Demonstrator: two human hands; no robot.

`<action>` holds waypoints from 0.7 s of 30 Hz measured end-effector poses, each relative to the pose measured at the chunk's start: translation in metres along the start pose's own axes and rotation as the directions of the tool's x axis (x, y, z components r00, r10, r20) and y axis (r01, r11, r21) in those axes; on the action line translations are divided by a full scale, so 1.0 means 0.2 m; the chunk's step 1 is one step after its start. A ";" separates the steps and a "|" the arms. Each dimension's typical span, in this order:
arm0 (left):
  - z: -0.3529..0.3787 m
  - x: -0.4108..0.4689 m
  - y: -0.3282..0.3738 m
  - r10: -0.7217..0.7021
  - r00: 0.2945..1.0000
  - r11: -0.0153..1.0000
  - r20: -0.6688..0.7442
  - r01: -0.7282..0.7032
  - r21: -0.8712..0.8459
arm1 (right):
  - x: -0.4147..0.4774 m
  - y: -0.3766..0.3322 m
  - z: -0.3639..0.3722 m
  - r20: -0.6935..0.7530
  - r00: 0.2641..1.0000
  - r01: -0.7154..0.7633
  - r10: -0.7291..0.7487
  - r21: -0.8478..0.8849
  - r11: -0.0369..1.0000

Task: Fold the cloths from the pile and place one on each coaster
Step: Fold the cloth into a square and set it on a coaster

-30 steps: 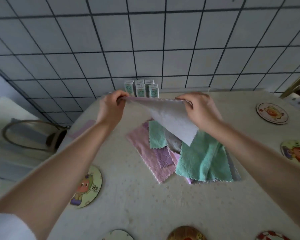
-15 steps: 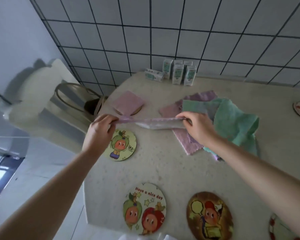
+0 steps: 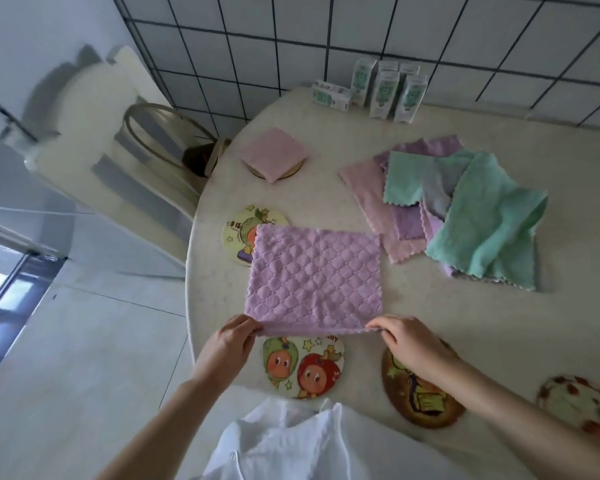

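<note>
Hands, left (image 3: pixel 227 344) and right (image 3: pixel 409 344), pinching purple cloth (image 3: pixel 314 278) near corners, by table edge (image 3: pixel 190 271).

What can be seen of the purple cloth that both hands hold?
The purple cloth is a lilac, nearly square piece with a quilted diamond pattern and wavy edges; it looks like soft microfibre. It lies spread open on the table. The left hand and right hand pinch its two near corners. Its far left corner covers part of a cartoon coaster.
</note>
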State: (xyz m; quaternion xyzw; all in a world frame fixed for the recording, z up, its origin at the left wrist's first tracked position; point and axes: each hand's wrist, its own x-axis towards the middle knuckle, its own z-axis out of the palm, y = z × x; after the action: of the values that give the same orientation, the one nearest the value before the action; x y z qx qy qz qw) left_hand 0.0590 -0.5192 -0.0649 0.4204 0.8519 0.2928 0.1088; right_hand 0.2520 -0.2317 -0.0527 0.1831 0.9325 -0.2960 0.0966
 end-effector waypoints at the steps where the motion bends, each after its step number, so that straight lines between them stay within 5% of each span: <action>1: 0.02 -0.03 -0.01 -0.002 1.000 1.000 0.020 0.002 0.002 | -0.03 0.01 0.02 0.008 1.000 -0.004 0.004 -0.007 1.000; 7: 0.03 -0.10 -0.04 -0.013 0.992 0.999 0.124 0.008 0.039 | -0.11 0.03 0.08 0.047 0.998 -0.048 0.047 0.017 0.999; 12: -0.02 0.01 -0.06 -0.220 0.965 0.975 0.141 0.223 -0.001 | -0.02 0.05 0.03 -0.038 0.991 -0.121 0.132 0.208 0.971; 21: -0.05 0.46 -0.03 -0.618 0.779 0.692 0.101 0.601 -0.400 | 0.30 0.10 -0.08 -0.137 0.883 -0.334 0.449 0.487 0.807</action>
State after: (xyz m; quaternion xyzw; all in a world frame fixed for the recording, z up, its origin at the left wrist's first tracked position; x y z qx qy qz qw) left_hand -0.0058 -0.4549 -0.0539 0.0752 0.8636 0.4207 0.2677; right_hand 0.2050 -0.1906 -0.0681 0.4254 0.7842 -0.4517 -0.0053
